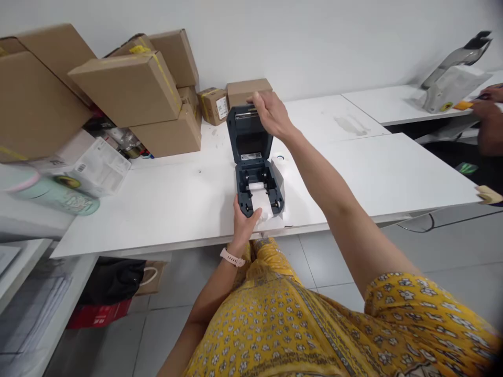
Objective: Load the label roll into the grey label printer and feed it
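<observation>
A dark label printer [278, 182] stands on the white table near its front edge, with its lid [251, 137] raised. Inside sits a small white roll of label paper [256, 186], and its loose strip runs out over the front. My right hand [272, 112] has its fingers bent over the top edge of the lid. At the front left corner, my left hand [244, 225] grips the printer's base, and its thumb presses near the end of the paper strip. The fingers under the base are hidden.
Cardboard boxes [126, 86] are stacked at the back left. A white carton [94, 165] and a mint bottle [65, 196] lie on the left. At the far right, another person's hand [489, 107] is beside a white-and-grey device [451, 86]. The white table [176, 204] ends close to my body.
</observation>
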Available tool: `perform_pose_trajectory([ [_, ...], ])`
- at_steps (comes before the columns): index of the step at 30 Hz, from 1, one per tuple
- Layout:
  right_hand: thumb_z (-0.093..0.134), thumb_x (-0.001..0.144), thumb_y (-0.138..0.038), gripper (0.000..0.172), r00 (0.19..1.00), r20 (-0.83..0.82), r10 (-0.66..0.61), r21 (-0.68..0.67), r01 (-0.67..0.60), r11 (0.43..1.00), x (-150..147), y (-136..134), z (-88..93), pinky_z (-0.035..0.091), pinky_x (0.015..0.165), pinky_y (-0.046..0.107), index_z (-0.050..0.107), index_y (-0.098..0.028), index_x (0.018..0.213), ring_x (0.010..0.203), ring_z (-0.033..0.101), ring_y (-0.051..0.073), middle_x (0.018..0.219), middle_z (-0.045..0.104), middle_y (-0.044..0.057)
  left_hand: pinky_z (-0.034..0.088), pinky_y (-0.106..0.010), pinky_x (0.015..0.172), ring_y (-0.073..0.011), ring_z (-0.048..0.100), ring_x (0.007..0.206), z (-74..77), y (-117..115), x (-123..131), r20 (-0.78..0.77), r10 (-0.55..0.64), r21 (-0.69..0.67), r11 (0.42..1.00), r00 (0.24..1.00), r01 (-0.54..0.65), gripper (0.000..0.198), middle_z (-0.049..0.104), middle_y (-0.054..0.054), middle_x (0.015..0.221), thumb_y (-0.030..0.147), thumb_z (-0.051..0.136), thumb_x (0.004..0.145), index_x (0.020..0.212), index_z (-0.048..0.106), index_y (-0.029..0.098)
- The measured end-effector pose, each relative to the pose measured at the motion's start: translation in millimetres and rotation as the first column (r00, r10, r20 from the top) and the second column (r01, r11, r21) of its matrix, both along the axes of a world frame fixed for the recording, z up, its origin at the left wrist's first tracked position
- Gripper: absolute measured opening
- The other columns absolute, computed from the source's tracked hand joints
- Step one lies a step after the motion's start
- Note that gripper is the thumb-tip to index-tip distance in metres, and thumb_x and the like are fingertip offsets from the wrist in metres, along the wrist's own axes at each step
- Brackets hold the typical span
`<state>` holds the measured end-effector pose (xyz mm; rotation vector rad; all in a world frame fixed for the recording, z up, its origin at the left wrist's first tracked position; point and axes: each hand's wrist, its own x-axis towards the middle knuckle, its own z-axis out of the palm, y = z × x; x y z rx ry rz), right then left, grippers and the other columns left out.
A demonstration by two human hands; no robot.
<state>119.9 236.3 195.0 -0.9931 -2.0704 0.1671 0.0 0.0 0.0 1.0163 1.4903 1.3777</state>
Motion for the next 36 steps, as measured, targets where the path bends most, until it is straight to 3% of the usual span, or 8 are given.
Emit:
perform_pose_trajectory([
  [3, 0.009, 0.112, -0.053, 0.067, 1.000, 0.016, -0.014, 0.131, 0.012, 0.991, 14, -65, -24.2, 0.043, 0.119, 0.046, 0.064, -0.023, 0.135, 0.133, 0.057, 0.023, 0.138, 0.069, 0.006, 0.050, -0.043, 0.117, -0.0281, 0.061, 0.139, -2.1, -4, 3, 0.083, -0.045, 0.026, 0.999, 0.996, 0.043, 0.107, 0.059, -0.015, 0.153, 0.039, 0.085, 0.080, 0.165, 0.020, 0.026],
  [5, 0.014, 0.113, -0.046, 0.060, 0.999, 0.034, -0.020, 0.229, 0.011, 0.973, 26, -112, -51.6, 0.037, 0.125, 0.047, 0.062, -0.023, 0.142, 0.143, 0.052, 0.022, 0.148, 0.064, 0.006, 0.051, -0.045, 0.116, -0.0284, 0.060, 0.140, -4.7, -10, 8, 0.108, -0.040, 0.037, 0.999, 0.993, 0.036, 0.111, 0.054, -0.016, 0.158, 0.040, 0.084, 0.081, 0.166, 0.014, 0.027],
  [8, 0.027, 0.111, -0.038, 0.050, 0.995, 0.100, -0.015, 0.220, -0.008, 0.976, 42, -169, -100.3, 0.033, 0.129, 0.050, 0.061, -0.026, 0.146, 0.151, 0.047, 0.024, 0.154, 0.061, 0.004, 0.047, -0.045, 0.121, -0.0306, 0.050, 0.150, -7.8, -20, 17, 0.053, 0.023, 0.044, 0.999, 0.998, -0.025, 0.118, 0.043, -0.017, 0.167, 0.041, 0.087, 0.078, 0.167, 0.011, 0.029],
  [11, 0.033, 0.108, -0.033, 0.049, 0.995, 0.103, 0.001, 0.132, -0.015, 0.991, 50, -196, -140.6, 0.040, 0.126, 0.049, 0.063, -0.023, 0.145, 0.149, 0.050, 0.026, 0.152, 0.063, 0.007, 0.042, -0.044, 0.124, -0.0303, 0.040, 0.157, -9.0, -28, 24, 0.008, 0.073, 0.056, 0.996, 0.997, -0.073, 0.122, 0.032, -0.016, 0.173, 0.042, 0.089, 0.076, 0.168, 0.009, 0.031],
  [14, 0.033, 0.107, -0.031, 0.050, 0.997, 0.083, 0.013, 0.070, -0.018, 0.997, 51, -201, -163.9, 0.041, 0.125, 0.050, 0.064, -0.020, 0.145, 0.150, 0.050, 0.026, 0.152, 0.063, 0.010, 0.038, -0.044, 0.127, -0.0279, 0.035, 0.159, -9.0, -33, 27, -0.004, 0.082, 0.073, 0.994, 0.997, -0.081, 0.123, 0.023, -0.015, 0.176, 0.044, 0.086, 0.079, 0.168, 0.002, 0.032],
  [18, 0.031, 0.106, -0.030, 0.052, 0.999, 0.038, -0.027, 0.014, 0.026, 1.000, 45, -202, -177.7, 0.039, 0.127, 0.055, 0.063, -0.023, 0.146, 0.153, 0.047, 0.026, 0.154, 0.062, 0.008, 0.033, -0.043, 0.130, -0.0278, 0.030, 0.162, -4.6, -36, 25, 0.030, 0.042, 0.065, 0.997, 0.999, -0.044, 0.125, 0.018, -0.017, 0.177, 0.050, 0.084, 0.080, 0.168, -0.002, 0.029],
  [26, 0.027, 0.104, -0.028, 0.055, 0.997, -0.037, -0.072, -0.020, 0.071, 0.997, 39, -205, -181.2, 0.038, 0.127, 0.054, 0.068, -0.025, 0.140, 0.151, 0.050, 0.024, 0.148, 0.066, 0.007, 0.036, -0.037, 0.129, -0.0249, 0.028, 0.163, 19.1, -11, 14, 0.079, 0.088, 0.024, 0.996, 0.993, -0.090, 0.085, 0.021, -0.009, 0.178, 0.065, 0.051, 0.099, 0.168, 0.014, 0.031],
  [36, 0.029, 0.106, -0.032, 0.053, 0.990, -0.126, -0.068, 0.014, 0.070, 0.997, 36, -202, -190.8, 0.037, 0.127, 0.056, 0.070, -0.024, 0.138, 0.148, 0.053, 0.026, 0.144, 0.070, 0.008, 0.032, -0.046, 0.130, -0.0296, 0.036, 0.158, 8.7, 4, 14, 0.020, 0.154, 0.128, 0.980, 0.988, -0.156, 0.077, 0.037, -0.013, 0.170, 0.062, 0.059, 0.095, 0.159, 0.036, 0.025],
])
